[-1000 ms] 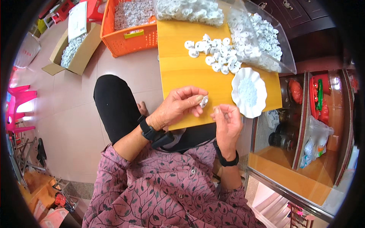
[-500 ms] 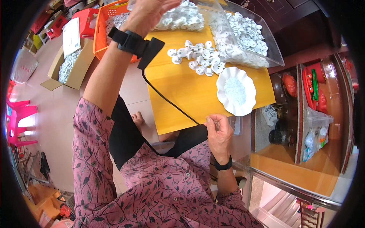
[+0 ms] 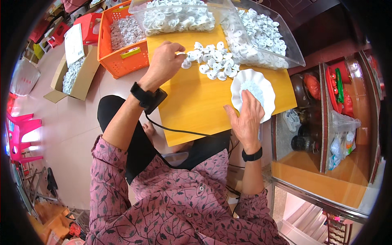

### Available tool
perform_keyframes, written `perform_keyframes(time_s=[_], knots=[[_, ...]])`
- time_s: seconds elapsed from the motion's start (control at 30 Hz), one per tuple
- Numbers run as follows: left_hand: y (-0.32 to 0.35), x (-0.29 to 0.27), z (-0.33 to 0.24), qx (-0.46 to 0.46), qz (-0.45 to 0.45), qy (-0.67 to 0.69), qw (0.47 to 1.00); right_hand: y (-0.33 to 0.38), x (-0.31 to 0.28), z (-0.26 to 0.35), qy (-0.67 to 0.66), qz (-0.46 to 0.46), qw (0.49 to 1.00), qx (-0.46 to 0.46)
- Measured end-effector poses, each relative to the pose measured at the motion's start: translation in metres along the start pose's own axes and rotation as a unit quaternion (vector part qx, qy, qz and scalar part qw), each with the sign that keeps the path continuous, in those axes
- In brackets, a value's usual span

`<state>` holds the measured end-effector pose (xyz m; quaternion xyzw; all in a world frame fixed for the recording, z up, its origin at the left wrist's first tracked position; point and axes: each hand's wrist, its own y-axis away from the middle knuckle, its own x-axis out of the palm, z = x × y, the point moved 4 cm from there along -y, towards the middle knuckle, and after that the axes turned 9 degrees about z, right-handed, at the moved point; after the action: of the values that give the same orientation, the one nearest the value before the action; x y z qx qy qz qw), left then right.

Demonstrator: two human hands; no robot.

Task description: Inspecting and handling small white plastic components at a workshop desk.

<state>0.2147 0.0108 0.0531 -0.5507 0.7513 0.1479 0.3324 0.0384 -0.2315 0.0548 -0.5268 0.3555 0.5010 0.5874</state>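
Observation:
My left hand (image 3: 163, 63) is at the left edge of a loose pile of small white round plastic parts (image 3: 212, 61) on the yellow table (image 3: 183, 110). Its thumb and forefinger close on one white part that is mostly hidden. My right hand (image 3: 247, 120) reaches over the near rim of a white wavy-edged dish (image 3: 267, 87). Fingertips touch the tiny pale blue pieces (image 3: 254, 87) lying in it, with the thumb held apart outside the rim. Nothing can be seen in that hand.
Two clear bins, one at the back (image 3: 179, 20) and one at the right (image 3: 261, 36), hold more white parts. An orange crate (image 3: 122, 61) and a cardboard box (image 3: 87, 73) stand to the left. A black cable (image 3: 179, 130) runs from my left wrist. Shelves (image 3: 322, 122) are at the right.
My left hand has come down from above the back bin to the pile's left edge. My right hand has moved from the table's front edge up to the dish, its fingers now extended.

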Motion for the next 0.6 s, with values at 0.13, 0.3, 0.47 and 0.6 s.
perform_keyframes(time_s=[0.13, 0.3, 0.47, 0.6], knots=[[-0.001, 0.018, -0.001, 0.077, 0.003, -0.05, 0.996, -0.002, 0.01, -0.004, -0.023, 0.032, 0.999, 0.004], [0.015, 0.029, -0.002, 0.115, 0.053, -0.036, 0.991, -0.001, 0.005, 0.003, -0.11, 0.007, 0.994, -0.001], [0.031, 0.032, -0.015, 0.105, 0.101, -0.01, 0.989, 0.003, 0.001, 0.007, -0.175, -0.022, 0.984, -0.007], [0.044, 0.034, -0.017, 0.097, 0.102, 0.039, 0.989, 0.008, -0.002, 0.007, -0.242, -0.076, 0.967, 0.012]])
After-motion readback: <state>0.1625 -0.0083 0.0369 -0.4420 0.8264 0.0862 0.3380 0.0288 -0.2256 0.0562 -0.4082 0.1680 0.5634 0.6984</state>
